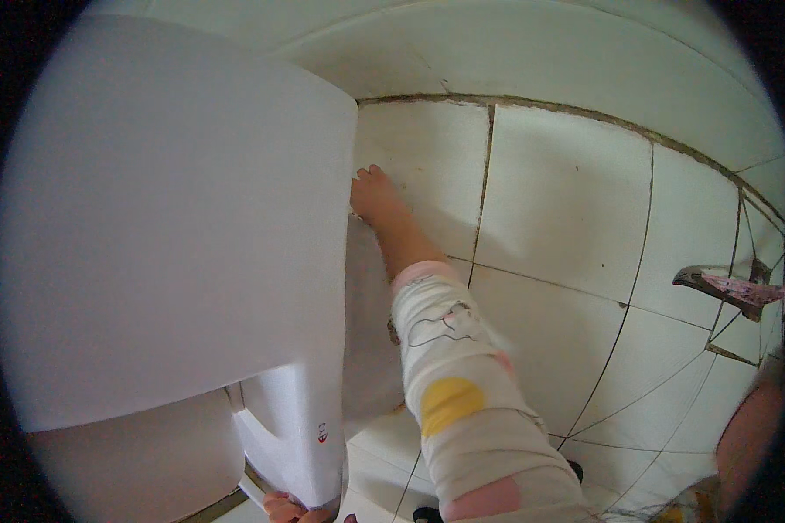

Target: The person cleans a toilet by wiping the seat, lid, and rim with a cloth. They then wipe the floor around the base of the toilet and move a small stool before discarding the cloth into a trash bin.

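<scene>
A large, smooth white fixture (pixel 176 216) fills the left side; its exact kind cannot be told. It has a rounded corner post with a small red mark, and a recessed panel (pixel 137 451) below. My right hand (pixel 371 189) reaches along the fixture's right edge, close to the floor. Part of that hand is hidden behind the edge, so what its fingers hold is not visible. At the bottom of the picture my left hand (pixel 291 508) curls its fingers around the fixture's lower end, with the rest cut off by the frame.
White floor tiles (pixel 562 196) with dark joints run up to a pale wall (pixel 562 52). Over at the right, a pink-and-grey object (pixel 736 287) rests on tiles cut at angles. Bare skin of a leg (pixel 752 444) shows at the lower right. Dark footwear (pixel 426 515) appears below my sleeve.
</scene>
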A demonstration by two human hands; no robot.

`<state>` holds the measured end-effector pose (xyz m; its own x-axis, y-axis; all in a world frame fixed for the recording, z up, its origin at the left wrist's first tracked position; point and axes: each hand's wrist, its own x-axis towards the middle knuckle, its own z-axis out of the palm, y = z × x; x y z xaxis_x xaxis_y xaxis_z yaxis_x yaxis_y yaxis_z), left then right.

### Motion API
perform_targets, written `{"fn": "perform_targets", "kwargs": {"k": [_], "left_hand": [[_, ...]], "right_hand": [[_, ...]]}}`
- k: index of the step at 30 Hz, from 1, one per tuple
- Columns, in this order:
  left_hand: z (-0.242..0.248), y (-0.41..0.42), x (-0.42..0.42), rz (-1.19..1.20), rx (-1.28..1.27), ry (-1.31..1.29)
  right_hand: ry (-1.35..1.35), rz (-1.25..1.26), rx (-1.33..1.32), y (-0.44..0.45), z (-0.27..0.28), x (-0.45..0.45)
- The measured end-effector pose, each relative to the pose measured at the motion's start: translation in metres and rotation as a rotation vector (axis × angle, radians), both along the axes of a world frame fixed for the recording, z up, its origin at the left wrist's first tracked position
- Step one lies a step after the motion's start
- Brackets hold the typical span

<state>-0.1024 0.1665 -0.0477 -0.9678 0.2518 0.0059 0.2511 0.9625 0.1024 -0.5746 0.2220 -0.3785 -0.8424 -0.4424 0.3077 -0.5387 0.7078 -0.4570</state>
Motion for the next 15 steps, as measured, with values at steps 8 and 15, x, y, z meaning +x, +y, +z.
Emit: {"fn": "perform_targets", "kwargs": {"k": [8, 15], "left_hand": [[0.005, 0.003, -0.012, 0.018, 0.027, 0.014], [0.010, 0.009, -0.019, -0.019, -0.010, 0.026]], "right_hand": [[0.094, -0.016, 0.108, 0.132, -0.019, 0.036], [-0.120, 0.131, 0.085, 0.200, -0.001, 0.158]]}}
